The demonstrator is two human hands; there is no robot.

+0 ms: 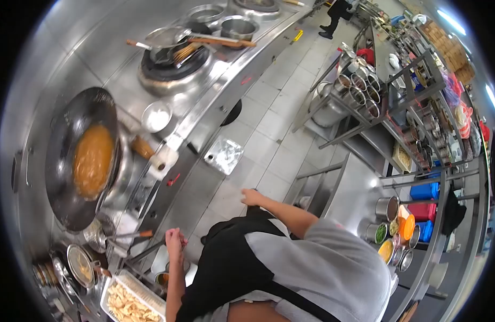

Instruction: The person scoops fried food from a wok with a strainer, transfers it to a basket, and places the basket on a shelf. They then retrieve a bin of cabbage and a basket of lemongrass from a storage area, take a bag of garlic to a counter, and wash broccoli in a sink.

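Note:
My left hand [175,240] hangs in front of me by the stove edge, its fingers curled in, with nothing visible in them. My right hand [252,197] is held low over the floor beside my black apron [226,268], fingers loosely closed and no object showing. A large dark wok [60,161] sits tilted on the stove to the left, with brown-orange sauce [93,161] in it. A wooden handle [143,147] lies at its near side. Neither hand touches the wok. Nearest my left hand are a wooden-handled ladle [132,234] and a white basket [145,287] of pale, sliced food.
A small bowl of white contents [157,116] stands on the stove ledge. Beyond it are a strainer [167,37] and metal pots [239,28]. To the right, a steel counter [346,193] holds several ingredient tins. A person [336,16] stands far down the tiled aisle [269,139].

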